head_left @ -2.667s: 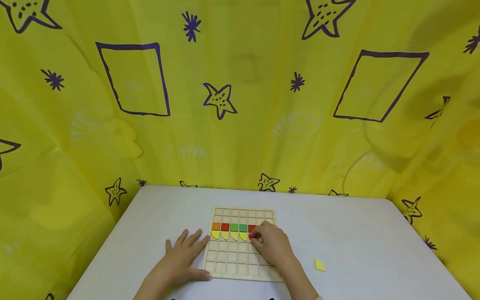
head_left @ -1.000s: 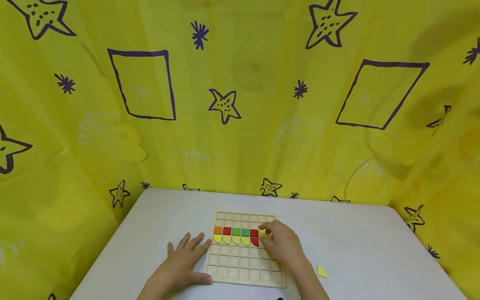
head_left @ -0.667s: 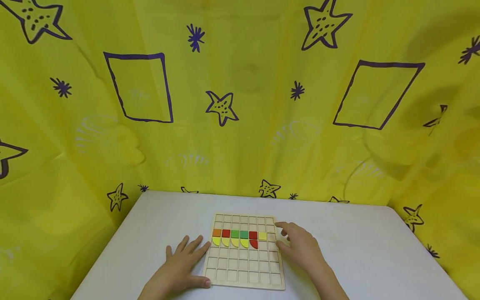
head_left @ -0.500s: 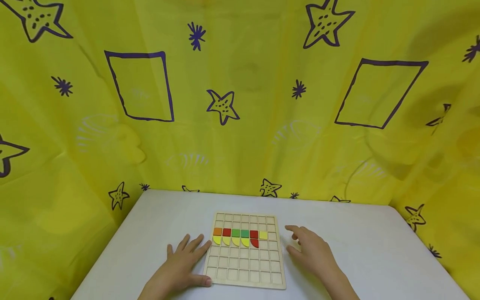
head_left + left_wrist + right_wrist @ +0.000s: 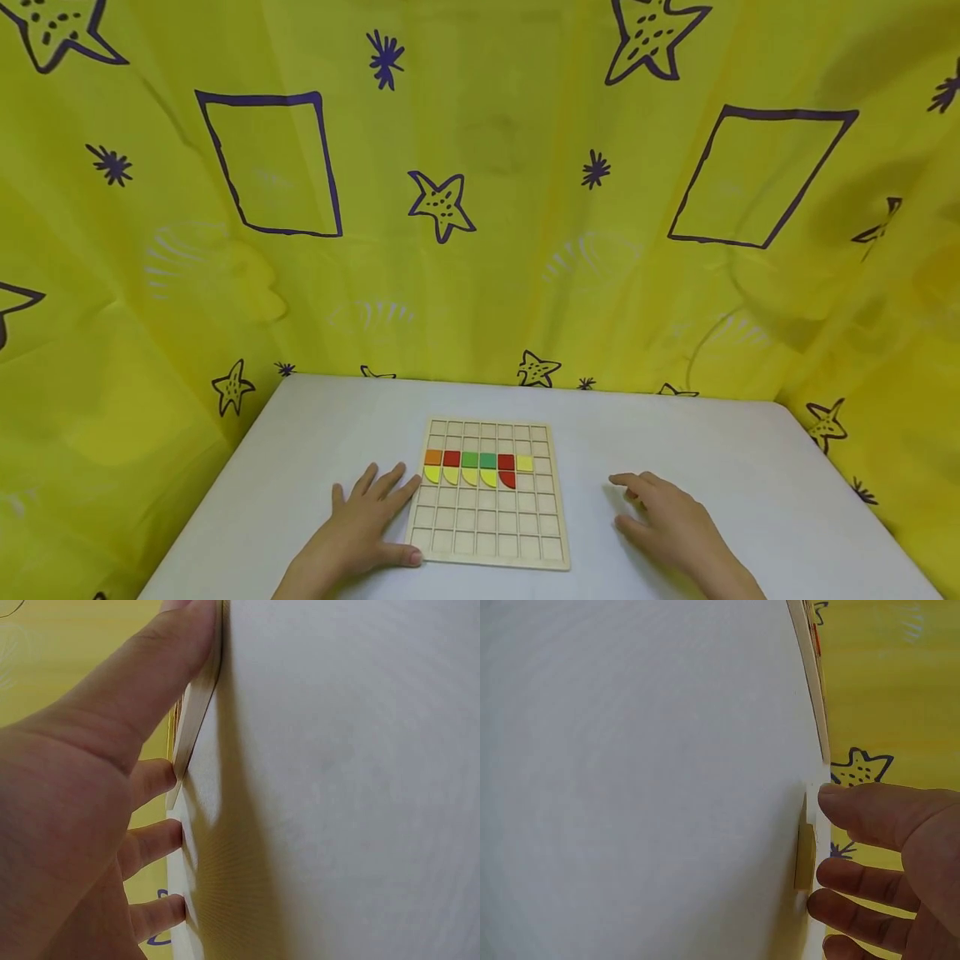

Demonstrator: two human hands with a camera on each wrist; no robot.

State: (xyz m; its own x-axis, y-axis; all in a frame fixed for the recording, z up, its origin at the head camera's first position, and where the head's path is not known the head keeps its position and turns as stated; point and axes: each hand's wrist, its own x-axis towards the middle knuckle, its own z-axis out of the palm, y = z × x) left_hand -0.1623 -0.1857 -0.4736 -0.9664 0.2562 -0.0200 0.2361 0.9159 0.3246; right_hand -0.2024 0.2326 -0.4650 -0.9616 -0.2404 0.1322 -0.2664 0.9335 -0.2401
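Presently, the wooden grid board (image 5: 489, 496) is taken as landmark; it lies flat on the white table (image 5: 750, 467). The left hand (image 5: 358, 529) is laid flat at the board's left edge, fingers straight and spread, thumb against the near left corner; nothing is gripped, the board is only steadied. The right hand (image 5: 671, 523) is held over the table to the right of the board, fingers loosely extended, nothing yet held. In the right wrist view a loose yellow tile (image 5: 805, 857) is seen flat on the table just off the fingertips (image 5: 832, 801); it is hidden under the hand in the head view. Judgement: the tile is thin and lies flush, so it is best slid or tipped at one edge by a fingertip and then pinched, with the left palm kept pressed so the board is not shifted. On the board, a row of squares (orange, red, two green, red, yellow (image 5: 524, 463)) is seated in its upper half; directly below, four yellow quarter-rounds and one red (image 5: 507, 479). The pieces are matt painted wood; the board is pale and unfinished, its cells square and shallow.
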